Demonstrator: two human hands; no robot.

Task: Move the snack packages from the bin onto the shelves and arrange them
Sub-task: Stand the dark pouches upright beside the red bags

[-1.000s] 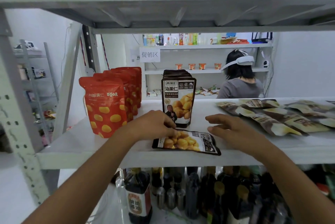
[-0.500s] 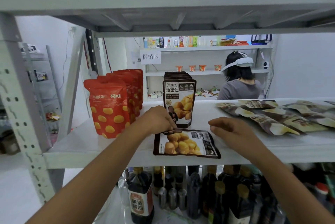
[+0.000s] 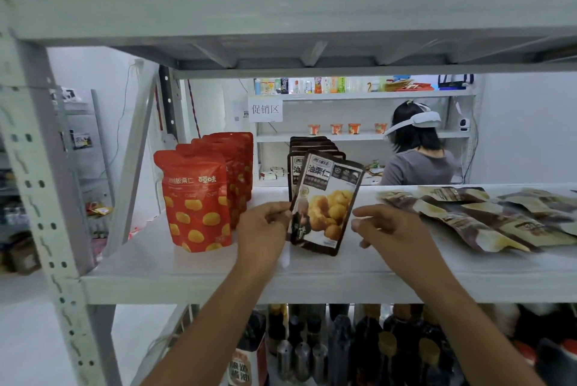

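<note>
Brown chestnut pouch (image 3: pixel 324 207), flat on the shelf (image 3: pixel 193 264) earlier, now upright and tilted before the matching row (image 3: pixel 312 143); left hand (image 3: pixel 265 229) pinches its left edge; right hand (image 3: pixel 387 229) loosely spread beside right edge, contact unclear.

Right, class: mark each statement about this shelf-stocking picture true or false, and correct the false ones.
1. The left hand pinches the chestnut pouch by its left edge. True.
2. That pouch lies flat on the shelf. False: it is held nearly upright, slightly tilted.
3. The red pouches stand left of the row of dark pouches. True.
4. The brown packets on the right stand upright. False: they lie flat, overlapping.
</note>
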